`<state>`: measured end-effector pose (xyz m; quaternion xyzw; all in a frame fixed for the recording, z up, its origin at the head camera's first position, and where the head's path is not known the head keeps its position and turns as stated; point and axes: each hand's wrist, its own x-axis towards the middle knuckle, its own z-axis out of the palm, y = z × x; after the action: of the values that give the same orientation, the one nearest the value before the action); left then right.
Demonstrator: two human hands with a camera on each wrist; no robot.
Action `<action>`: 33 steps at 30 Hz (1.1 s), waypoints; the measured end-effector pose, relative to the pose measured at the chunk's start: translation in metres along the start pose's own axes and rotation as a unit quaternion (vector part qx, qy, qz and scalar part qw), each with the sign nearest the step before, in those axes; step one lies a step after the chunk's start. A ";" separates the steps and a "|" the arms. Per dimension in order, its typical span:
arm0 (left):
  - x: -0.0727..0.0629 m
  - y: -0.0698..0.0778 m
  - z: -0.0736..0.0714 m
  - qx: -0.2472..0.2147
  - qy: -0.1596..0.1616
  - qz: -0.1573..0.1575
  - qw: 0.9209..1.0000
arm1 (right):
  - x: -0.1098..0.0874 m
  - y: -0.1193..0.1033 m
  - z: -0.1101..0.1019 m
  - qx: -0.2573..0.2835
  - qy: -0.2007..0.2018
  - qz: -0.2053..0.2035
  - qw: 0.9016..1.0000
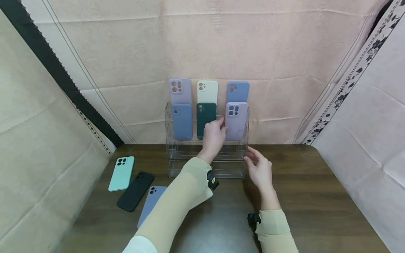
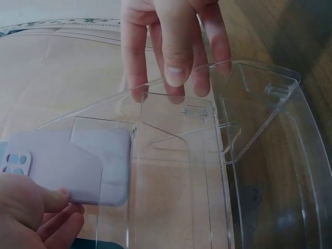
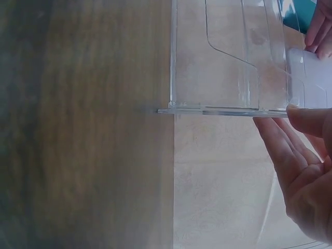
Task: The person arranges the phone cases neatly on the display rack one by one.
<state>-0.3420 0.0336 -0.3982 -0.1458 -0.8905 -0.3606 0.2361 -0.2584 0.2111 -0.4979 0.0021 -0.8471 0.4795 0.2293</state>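
A clear acrylic tiered rack [image 1: 207, 164] stands against the backdrop with phone cases upright in it. My left hand [image 1: 212, 137] pinches the left edge of a lavender phone case [image 1: 236, 123] at the right of the lower row, its thumb and curled fingers [image 2: 61, 228] showing in the left wrist view. My right hand [image 1: 261, 170] rests against the rack's right side panel [image 3: 223, 111], thumb by its front edge and fairly straight fingers along the outside. Beside the lavender case stands a dark green case [image 1: 206, 114], partly behind my left hand, then a blue case [image 1: 182, 121].
Behind stand another lavender case [image 1: 180, 92], a pale mint case [image 1: 207, 91] and a blue one [image 1: 238, 91]. On the wooden table [image 1: 303, 196], left, lie a mint case [image 1: 121, 173], a black case [image 1: 135, 192] and a blue case [image 1: 152, 202] partly under my left arm.
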 end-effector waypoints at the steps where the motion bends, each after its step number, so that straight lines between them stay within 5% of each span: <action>1: 0.000 0.000 0.000 0.005 -0.002 -0.008 1.000 | 0.001 0.000 0.000 0.000 0.001 0.000 1.000; 23: -0.008 0.002 -0.002 -0.001 0.014 -0.025 1.000 | 0.002 -0.003 0.000 0.005 0.009 -0.008 1.000; 33: -0.018 -0.007 -0.002 -0.048 0.017 -0.027 0.998 | -0.001 -0.001 -0.002 -0.001 -0.003 0.008 1.000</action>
<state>-0.3293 0.0257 -0.4104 -0.1264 -0.8718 -0.4114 0.2338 -0.2569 0.2114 -0.4964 -0.0033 -0.8480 0.4808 0.2229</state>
